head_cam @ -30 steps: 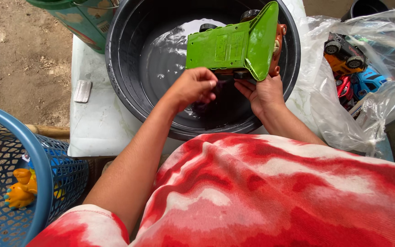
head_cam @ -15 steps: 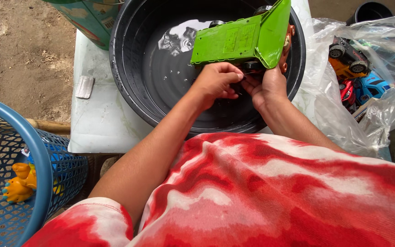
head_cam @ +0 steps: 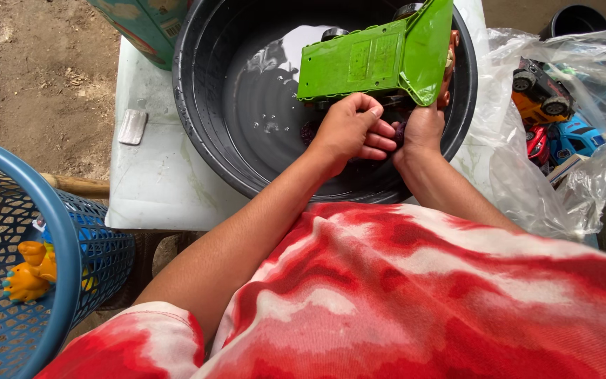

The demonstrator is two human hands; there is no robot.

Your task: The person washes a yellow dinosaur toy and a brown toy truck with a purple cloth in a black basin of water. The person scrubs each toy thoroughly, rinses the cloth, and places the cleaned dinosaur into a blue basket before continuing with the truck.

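White table (head_cam: 156, 182), black basin (head_cam: 198, 133): both hands grip green toy truck (head_cam: 373, 63).

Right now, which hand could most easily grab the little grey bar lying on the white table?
Probably the left hand. The grey bar lies left of the black basin, on that arm's side. The right hand is at the far side, under the green toy truck, and would have to cross over.

The green toy truck (head_cam: 380, 60) covers both hands' fingertips and whatever dark thing they hold beneath it. The black basin's (head_cam: 198, 133) far rim runs off the top edge. Toys inside the clear bag (head_cam: 527, 175) blur behind plastic.
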